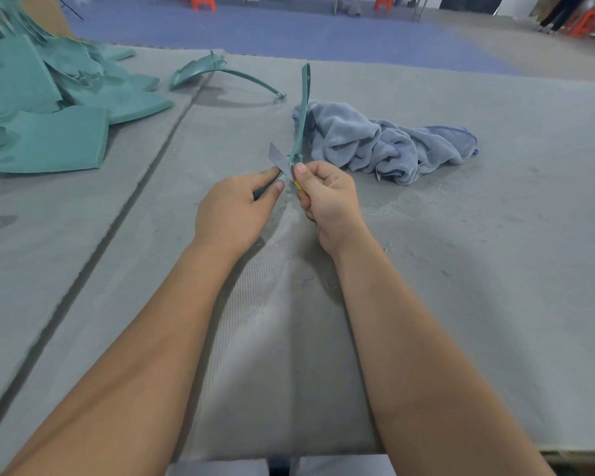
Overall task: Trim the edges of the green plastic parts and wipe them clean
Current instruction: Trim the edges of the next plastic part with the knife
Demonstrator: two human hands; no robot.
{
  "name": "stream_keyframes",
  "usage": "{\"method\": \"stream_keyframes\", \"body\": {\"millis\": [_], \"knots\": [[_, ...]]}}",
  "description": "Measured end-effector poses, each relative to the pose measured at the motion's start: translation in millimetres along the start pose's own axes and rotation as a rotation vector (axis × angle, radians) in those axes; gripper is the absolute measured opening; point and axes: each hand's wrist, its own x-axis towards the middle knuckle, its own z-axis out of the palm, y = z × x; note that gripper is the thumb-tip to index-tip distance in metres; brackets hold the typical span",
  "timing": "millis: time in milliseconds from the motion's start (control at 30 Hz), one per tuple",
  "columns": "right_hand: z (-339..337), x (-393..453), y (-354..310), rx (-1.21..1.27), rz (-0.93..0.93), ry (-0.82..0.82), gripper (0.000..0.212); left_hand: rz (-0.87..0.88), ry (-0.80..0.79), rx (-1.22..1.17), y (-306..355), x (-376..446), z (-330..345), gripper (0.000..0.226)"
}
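The grey felt-covered table (461,269) fills most of my view, a dark seam running across its left part. At its far left lies a heap of green plastic parts (42,108), flat panels overlapping one another; nothing on them can be read as writing. Right of my hands a crumpled blue-grey towel (385,146) rests on the felt. Beyond the heap, near the far edge, a curved green part (200,68) lies alone, its thin arm arching toward the towel.

My left hand (234,211) grips the near end of a long narrow green strip (303,108), fingers curled round it, so the strip rises away from me and crosses in front of the towel's left edge. My right hand (327,201) pinches a knife with a bare grey blade (280,159); a little yellow of its handle shows under my thumb. The blade lies against the strip just above my left fingers. Fine pale shavings (385,207) are scattered on the felt beside my right wrist.
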Motion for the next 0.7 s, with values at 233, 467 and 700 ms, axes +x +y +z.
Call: {"method": "stream_keyframes", "body": {"millis": [233,467,700], "knots": [[-2.6,2.1,2.0,0.091,0.002,0.046,0.026,-0.005,0.001,-0.002,-4.1,-0.9,0.6,0.032],[-6.0,4.3,4.2,0.117,0.021,0.015,0.026,0.021,0.046,0.065,-6.9,-6.1,-5.4,0.031],[-11.5,2.4,-1.7,0.287,0.085,-0.012,0.028,0.067,0.102,0.168,-2.2,-7.4,-7.0,0.009]]}}
